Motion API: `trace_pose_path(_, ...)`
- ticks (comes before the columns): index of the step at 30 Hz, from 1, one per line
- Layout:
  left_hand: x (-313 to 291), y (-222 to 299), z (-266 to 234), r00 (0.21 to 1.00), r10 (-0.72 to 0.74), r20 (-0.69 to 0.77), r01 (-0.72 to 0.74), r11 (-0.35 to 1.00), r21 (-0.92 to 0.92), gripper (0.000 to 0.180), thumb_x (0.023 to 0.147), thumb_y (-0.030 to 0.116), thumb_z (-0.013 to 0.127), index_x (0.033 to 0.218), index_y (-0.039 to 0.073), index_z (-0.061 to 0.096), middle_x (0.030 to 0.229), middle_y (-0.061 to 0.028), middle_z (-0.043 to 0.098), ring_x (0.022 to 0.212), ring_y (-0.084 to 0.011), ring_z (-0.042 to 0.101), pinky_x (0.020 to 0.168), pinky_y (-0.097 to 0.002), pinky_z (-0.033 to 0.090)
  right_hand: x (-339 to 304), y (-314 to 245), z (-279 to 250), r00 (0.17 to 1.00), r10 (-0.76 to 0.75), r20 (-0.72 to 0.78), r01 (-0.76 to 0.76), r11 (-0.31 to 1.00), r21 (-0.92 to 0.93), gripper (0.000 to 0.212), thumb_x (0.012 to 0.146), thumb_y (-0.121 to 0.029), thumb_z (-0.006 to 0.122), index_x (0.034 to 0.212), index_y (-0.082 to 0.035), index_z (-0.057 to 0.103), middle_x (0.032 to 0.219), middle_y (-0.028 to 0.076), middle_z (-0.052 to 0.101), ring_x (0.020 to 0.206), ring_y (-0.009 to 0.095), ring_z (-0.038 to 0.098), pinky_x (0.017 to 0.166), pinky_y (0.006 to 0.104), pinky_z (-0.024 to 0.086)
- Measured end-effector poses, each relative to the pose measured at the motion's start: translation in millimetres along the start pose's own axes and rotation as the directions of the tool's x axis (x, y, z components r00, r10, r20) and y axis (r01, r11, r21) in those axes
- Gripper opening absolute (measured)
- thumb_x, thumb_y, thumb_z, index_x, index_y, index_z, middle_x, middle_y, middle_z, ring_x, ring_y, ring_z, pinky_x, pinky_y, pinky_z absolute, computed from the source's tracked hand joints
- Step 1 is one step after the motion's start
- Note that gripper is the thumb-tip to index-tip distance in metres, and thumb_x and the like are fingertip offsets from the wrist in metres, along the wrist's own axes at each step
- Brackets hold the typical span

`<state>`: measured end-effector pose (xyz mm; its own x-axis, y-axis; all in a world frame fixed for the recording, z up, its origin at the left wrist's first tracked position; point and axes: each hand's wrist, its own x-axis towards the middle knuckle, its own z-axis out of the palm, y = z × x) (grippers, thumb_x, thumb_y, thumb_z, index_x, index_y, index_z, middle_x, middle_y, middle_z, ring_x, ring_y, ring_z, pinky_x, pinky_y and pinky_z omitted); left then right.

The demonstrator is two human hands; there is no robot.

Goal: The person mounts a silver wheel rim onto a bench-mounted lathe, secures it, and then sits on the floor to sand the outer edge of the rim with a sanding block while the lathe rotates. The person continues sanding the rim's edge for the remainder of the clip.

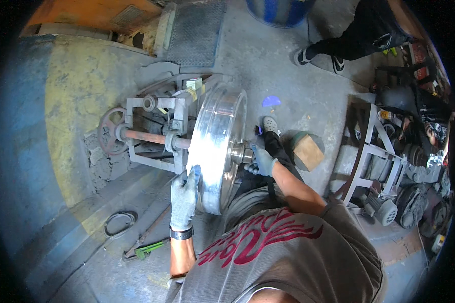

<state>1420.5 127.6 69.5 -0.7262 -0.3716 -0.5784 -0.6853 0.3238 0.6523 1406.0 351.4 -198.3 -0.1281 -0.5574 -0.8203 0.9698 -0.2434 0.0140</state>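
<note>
Gray shirt (313, 265) is showing nearest, green wrench (151, 248) lying left. Half-open left hand (185, 197) is touching a shiny, round metal wheel (212, 146) on a rod (145, 137); right hand (262, 160) is curling by its hub (237, 153), grip unclear.

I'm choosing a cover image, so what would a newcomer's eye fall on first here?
Most likely the gleaming metal wheel rim in the middle, with the gloved left hand at its near left side and the gloved right hand by its hub. Next, perhaps, the bright green wrench on the floor at lower left. The blue barrel at the top edge may also stand out.
</note>
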Motion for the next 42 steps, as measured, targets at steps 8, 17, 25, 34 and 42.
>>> trace_pose_path(8, -2, 4, 2, 1.000, -0.013, -0.006, 0.013, 1.000, -0.025, 0.035, 0.109, 0.029, 0.063, 0.100, -0.003, 0.073, 0.071, 0.0065, 0.049, 0.066, -0.0046, 0.039, 0.058, -0.0275, 0.032, 2, 1, -1, 0.998, -0.022, -0.063, 0.020, 0.999, -0.032, 0.047, 0.110, -0.050, 0.047, 0.126, -0.008, 0.063, 0.088, 0.013, 0.071, 0.058, 0.021, 0.062, 0.047, 0.0341, 0.050)
trace_pose_path(17, -2, 2, 3, 1.000, -0.001, -0.005, 0.001, 0.998, -0.063, 0.038, 0.108, 0.030, 0.064, 0.095, -0.004, 0.072, 0.069, 0.0062, 0.048, 0.066, -0.0051, 0.038, 0.058, -0.0277, 0.031, 13, -3, 1, 0.961, 0.002, -0.276, -0.065, 0.973, -0.222, 0.054, 0.106, -0.050, 0.052, 0.126, -0.001, 0.060, 0.103, 0.029, 0.072, 0.100, 0.050, 0.069, 0.089, 0.0549, 0.054)
trace_pose_path(25, 1, -5, 1, 0.998, 0.051, -0.026, -0.051, 0.999, 0.011, 0.044, 0.107, 0.033, 0.065, 0.084, -0.004, 0.065, 0.067, 0.0030, 0.047, 0.065, -0.0078, 0.039, 0.058, -0.0313, 0.034, 28, 5, -12, 0.814, -0.555, -0.173, 0.311, 0.666, -0.678, 0.065, 0.107, -0.064, 0.040, 0.111, -0.004, 0.065, 0.083, 0.017, 0.069, 0.071, 0.033, 0.073, 0.063, 0.0590, 0.056)
trace_pose_path(34, -3, 8, 1, 0.998, -0.054, -0.016, 0.054, 0.998, 0.033, 0.048, 0.109, 0.033, 0.063, 0.076, -0.002, 0.059, 0.064, 0.0024, 0.046, 0.065, -0.0079, 0.039, 0.057, -0.0322, 0.034, -37, -10, 8, 0.551, -0.795, 0.254, 0.150, -0.206, -0.967, 0.061, 0.094, -0.051, 0.067, 0.131, -0.003, 0.059, 0.116, 0.023, 0.065, 0.099, 0.038, 0.069, 0.083, 0.0589, 0.054)
trace_pose_path(42, -2, 3, 2, 1.000, 0.018, -0.020, -0.018, 1.000, 0.014, 0.042, 0.108, 0.032, 0.064, 0.089, -0.005, 0.069, 0.068, 0.0062, 0.048, 0.066, -0.0064, 0.037, 0.058, -0.0301, 0.031, 2, -8, 42, 0.765, -0.641, 0.066, -0.162, -0.290, -0.943, 0.049, 0.079, -0.026, 0.080, 0.118, -0.004, 0.063, 0.108, 0.017, 0.073, 0.093, 0.034, 0.073, 0.081, 0.0484, 0.056)
